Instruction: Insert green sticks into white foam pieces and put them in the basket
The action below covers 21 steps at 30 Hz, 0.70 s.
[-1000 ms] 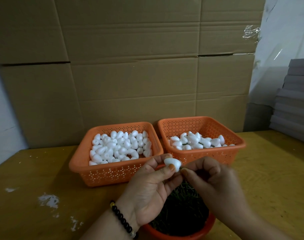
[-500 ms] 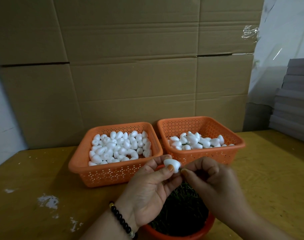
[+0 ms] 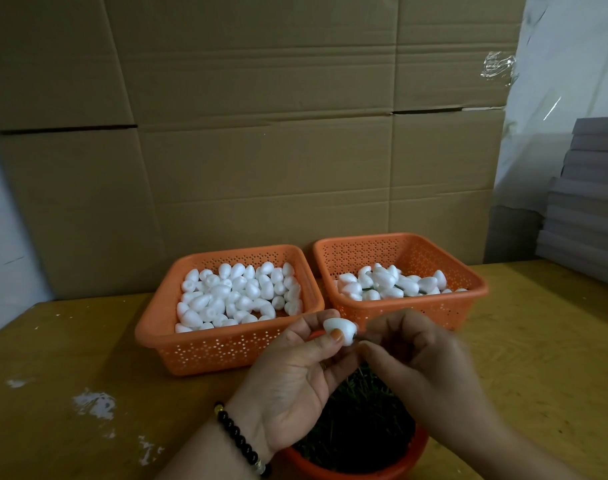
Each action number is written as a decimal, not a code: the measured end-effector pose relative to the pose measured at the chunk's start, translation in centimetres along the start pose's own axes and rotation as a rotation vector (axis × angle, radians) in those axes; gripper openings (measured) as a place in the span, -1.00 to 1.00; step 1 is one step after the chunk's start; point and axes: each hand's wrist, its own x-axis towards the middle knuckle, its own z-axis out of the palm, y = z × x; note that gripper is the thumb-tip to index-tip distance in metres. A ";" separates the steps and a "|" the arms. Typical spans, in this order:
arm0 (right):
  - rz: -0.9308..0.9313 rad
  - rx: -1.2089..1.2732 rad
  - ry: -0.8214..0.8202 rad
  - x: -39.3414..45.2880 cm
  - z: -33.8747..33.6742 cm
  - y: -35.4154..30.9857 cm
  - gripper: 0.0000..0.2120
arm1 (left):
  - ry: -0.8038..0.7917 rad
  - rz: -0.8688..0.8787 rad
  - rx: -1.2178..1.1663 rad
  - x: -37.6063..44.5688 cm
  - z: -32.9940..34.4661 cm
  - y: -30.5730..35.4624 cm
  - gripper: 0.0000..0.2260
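Head view, worktop (image 3: 70, 341) of yellowish wood with white smears at the near left. Left hand (image 3: 295, 372): palm up, thumb and forefinger curled round one white foam piece (image 3: 340, 330), thumb nail lying on its lower face, forefinger behind it. Right hand (image 3: 413, 358): fingers (image 3: 378, 336) bunched and pinched just beside the foam's right end, on what appears to be a green stick (image 3: 357, 338); only a short dark stub shows between foam and fingertips, too small to be sure. Both hands held above a round orange bowl (image 3: 358, 471) at the near edge, filled with dark green sticks (image 3: 361, 427). Left orange basket (image 3: 226, 344): loose white foam pieces heaped inside. Right orange basket (image 3: 434, 306): foam pieces with green stems showing among them, touching or just beside the left basket. Black bead bracelet (image 3: 240, 441) on the left wrist. Cardboard boxes (image 3: 261, 133) stacked behind; grey sheets (image 3: 590, 202) piled at far right.
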 end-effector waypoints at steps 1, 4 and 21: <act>0.023 0.041 -0.015 0.0 0.1 0.1 -0.75 | 0.001 0.003 -0.007 0.0 0.0 0.0 -0.74; 0.047 0.100 -0.025 0.1 0.2 0.5 -0.65 | 0.015 0.002 -0.016 0.1 0.0 0.1 -0.70; 0.072 0.088 -0.045 0.0 0.5 0.7 -0.64 | 0.067 -0.105 -0.026 -0.1 0.1 -0.3 -0.81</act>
